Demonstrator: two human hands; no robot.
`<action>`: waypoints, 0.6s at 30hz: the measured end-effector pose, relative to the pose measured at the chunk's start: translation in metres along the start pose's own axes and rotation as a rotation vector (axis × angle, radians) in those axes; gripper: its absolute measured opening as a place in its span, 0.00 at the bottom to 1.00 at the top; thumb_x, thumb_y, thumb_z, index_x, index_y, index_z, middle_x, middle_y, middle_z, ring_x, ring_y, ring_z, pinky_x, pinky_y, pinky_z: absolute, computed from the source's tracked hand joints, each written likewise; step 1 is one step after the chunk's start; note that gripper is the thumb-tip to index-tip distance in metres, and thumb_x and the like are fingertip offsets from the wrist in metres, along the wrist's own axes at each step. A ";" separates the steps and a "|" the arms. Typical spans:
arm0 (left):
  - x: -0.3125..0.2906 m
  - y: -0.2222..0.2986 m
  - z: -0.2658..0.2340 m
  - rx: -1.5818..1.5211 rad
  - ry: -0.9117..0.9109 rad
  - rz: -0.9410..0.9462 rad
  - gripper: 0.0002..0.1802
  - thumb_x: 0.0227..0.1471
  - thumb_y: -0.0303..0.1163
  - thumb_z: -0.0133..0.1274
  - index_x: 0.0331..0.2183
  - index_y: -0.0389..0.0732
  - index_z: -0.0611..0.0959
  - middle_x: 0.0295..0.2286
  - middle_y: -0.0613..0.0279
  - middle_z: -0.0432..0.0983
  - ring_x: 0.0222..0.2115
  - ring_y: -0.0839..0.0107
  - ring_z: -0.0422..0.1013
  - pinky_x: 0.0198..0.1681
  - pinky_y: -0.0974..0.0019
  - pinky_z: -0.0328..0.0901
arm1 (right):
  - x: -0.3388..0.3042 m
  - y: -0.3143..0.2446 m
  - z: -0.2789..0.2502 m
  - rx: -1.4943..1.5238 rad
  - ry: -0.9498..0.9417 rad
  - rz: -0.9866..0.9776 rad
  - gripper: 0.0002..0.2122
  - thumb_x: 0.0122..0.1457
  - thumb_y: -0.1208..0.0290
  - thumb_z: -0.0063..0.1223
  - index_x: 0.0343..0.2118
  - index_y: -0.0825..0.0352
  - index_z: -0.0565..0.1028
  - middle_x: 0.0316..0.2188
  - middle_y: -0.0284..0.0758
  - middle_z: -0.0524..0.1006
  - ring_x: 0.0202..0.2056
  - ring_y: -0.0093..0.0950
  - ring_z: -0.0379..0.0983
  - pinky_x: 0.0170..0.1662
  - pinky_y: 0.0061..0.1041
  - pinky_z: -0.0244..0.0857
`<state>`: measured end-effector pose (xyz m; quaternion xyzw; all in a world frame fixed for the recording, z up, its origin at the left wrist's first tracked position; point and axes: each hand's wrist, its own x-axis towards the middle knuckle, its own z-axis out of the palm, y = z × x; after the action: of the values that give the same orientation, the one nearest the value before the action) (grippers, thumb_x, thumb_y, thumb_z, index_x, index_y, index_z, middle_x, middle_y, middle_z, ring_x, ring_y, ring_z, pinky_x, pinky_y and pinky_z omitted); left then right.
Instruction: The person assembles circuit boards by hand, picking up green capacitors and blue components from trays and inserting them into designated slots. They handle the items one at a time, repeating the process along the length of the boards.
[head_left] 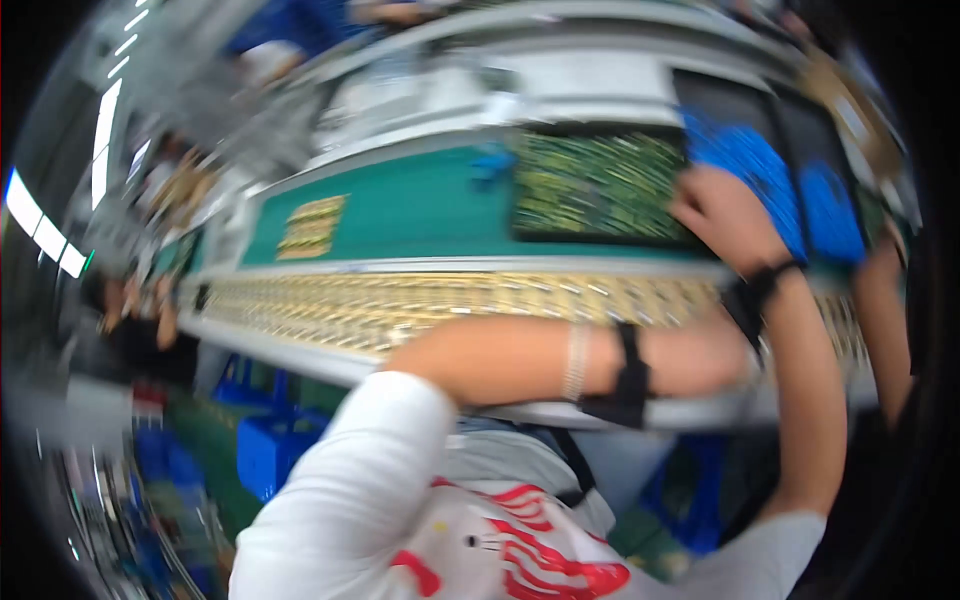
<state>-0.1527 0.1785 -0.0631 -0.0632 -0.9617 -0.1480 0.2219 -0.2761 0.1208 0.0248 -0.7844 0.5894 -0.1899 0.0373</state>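
Note:
My right hand [728, 215] is at the right edge of a black tray [600, 238] filled with many thin green pieces [600, 185]. Its fingers are curled together; whatever they hold, if anything, is hidden. My left forearm reaches across my front to the right, and the left hand [705, 355] is low over the bench edge, beside the right wrist. Motion blurs that hand, and its fingers are hidden near the right wrist's black band [762, 298]. Pale yellow patterned panels [450, 295] lie in a long row under and beyond my left arm.
A green belt-like surface [400, 210] carries a small yellowish panel [312, 227] and a small blue item [490, 165]. Blue material [745, 160] lies in dark trays at the right. Another person's arm [882, 320] is close on the right; a person [150, 325] sits far left. Blue stools [270, 450] stand below.

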 end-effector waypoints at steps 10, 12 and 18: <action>0.015 0.011 -0.004 0.261 -0.121 0.089 0.08 0.38 0.31 0.54 0.23 0.44 0.88 0.23 0.55 0.79 0.27 0.52 0.74 0.35 0.41 0.61 | 0.010 -0.013 0.003 0.138 0.086 0.035 0.06 0.52 0.79 0.58 0.26 0.71 0.70 0.22 0.40 0.70 0.24 0.35 0.69 0.29 0.30 0.62; 0.016 0.008 -0.004 0.163 -0.127 0.087 0.09 0.38 0.33 0.54 0.21 0.41 0.87 0.23 0.51 0.79 0.29 0.51 0.73 0.36 0.37 0.60 | 0.012 -0.015 0.004 0.127 0.024 0.073 0.06 0.52 0.79 0.57 0.27 0.72 0.70 0.20 0.41 0.72 0.23 0.35 0.71 0.28 0.30 0.62; 0.015 0.010 -0.022 0.244 -0.347 0.143 0.12 0.45 0.33 0.52 0.29 0.43 0.88 0.31 0.54 0.82 0.33 0.54 0.76 0.38 0.42 0.64 | 0.009 -0.033 0.003 0.140 0.017 0.140 0.04 0.52 0.82 0.54 0.29 0.72 0.71 0.20 0.41 0.71 0.23 0.35 0.69 0.28 0.31 0.62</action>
<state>-0.1554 0.1819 -0.0345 -0.1284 -0.9893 -0.0016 0.0689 -0.2430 0.1219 0.0337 -0.7351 0.6283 -0.2341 0.1000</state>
